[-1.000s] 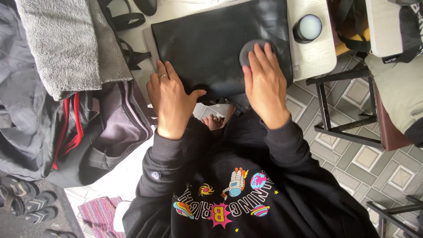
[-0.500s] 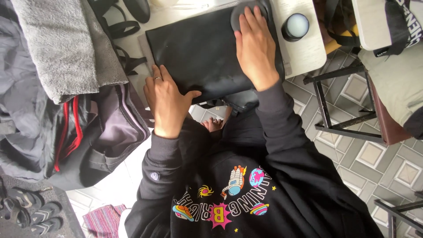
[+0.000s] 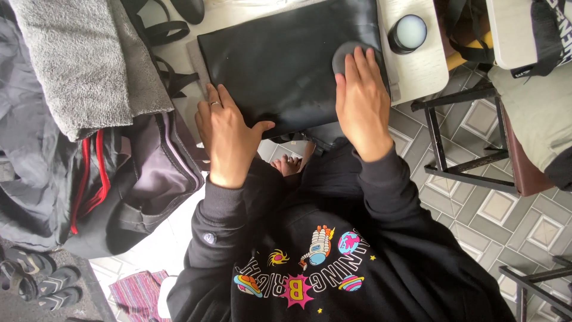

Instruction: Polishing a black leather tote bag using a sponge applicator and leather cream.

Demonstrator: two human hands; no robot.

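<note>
On the black leather case (image 3: 280, 65), pulled back a bit: right hand (image 3: 361, 104), flat on round grey pad (image 3: 345, 56); left hand (image 3: 226, 134), spread, holding edge.

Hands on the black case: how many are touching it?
2. The left hand lies on the near left edge of the black case; the right hand presses a round grey pad on its right side.

White table (image 3: 417, 71) — black sheet (image 3: 286, 59) and a round jar (image 3: 408, 33) on it.
</note>
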